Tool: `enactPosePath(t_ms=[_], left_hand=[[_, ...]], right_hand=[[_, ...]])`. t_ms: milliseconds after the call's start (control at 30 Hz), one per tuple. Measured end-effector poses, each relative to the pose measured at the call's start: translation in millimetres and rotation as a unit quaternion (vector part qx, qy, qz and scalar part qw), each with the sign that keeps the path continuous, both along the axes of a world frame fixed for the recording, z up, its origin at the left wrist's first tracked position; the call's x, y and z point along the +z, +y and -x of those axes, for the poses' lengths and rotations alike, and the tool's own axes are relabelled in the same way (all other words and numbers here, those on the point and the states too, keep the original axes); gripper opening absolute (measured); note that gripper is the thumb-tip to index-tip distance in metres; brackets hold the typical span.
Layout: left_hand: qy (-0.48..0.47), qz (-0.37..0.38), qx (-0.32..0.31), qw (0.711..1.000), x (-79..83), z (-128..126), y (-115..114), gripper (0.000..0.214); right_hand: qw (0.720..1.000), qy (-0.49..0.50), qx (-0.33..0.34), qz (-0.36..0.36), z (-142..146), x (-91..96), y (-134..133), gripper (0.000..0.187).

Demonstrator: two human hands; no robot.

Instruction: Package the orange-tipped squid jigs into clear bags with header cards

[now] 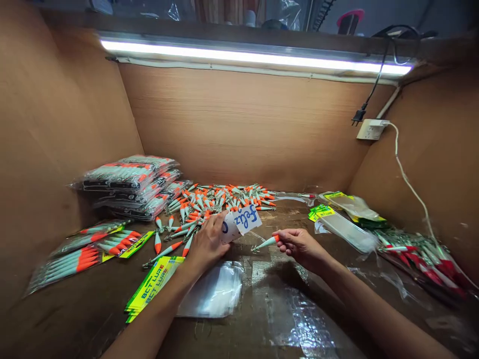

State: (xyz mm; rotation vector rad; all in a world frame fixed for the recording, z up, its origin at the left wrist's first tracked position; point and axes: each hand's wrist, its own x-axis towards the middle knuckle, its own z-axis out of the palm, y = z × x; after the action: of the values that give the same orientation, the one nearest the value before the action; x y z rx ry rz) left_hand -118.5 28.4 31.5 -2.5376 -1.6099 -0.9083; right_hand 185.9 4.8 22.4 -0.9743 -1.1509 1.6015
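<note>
My left hand (207, 243) is closed on a white paper tag (242, 221) with blue handwriting, held above the brown table (262, 319). My right hand (297, 246) pinches the orange end of a pale green squid-jig lure (266, 243), its hooked tip pointing left toward the tag. Just behind my hands lies a heap of loose orange-and-green lures (220, 202). A stack of empty clear bags with yellow header cards (179, 286) lies under my left forearm.
Filled lure packs are stacked at the back left (130, 184), with several more along the left wall (86, 249). Clear bags (346, 222) and red-and-white lures (419, 254) lie at the right. Cardboard walls enclose the table; a tube light (254, 57) and socket (370, 129) sit above.
</note>
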Motion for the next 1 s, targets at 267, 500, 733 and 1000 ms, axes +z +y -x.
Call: enactPosePath(t_ms=[267,500,733,1000], left_hand=[[0.023,0.017,-0.065,0.997,0.9,-19,-13,0.089],[0.028,0.019,-0.141,0.989,1.3,-38,-30,0.093],[0.003,0.020,-0.125,0.992,0.6,-27,-24,0.089],[0.010,0.016,-0.139,0.990,2.2,-27,-24,0.086]], right_hand=[[0.905,-0.291,-0.089,-0.297,4,13.4,-20,0.024],[0.649,-0.521,-0.123,-0.541,28,7.9,-21,0.012],[0.640,-0.521,-0.087,-0.558,33,9.8,-20,0.016],[0.640,-0.508,-0.080,-0.571,33,5.0,-17,0.016]])
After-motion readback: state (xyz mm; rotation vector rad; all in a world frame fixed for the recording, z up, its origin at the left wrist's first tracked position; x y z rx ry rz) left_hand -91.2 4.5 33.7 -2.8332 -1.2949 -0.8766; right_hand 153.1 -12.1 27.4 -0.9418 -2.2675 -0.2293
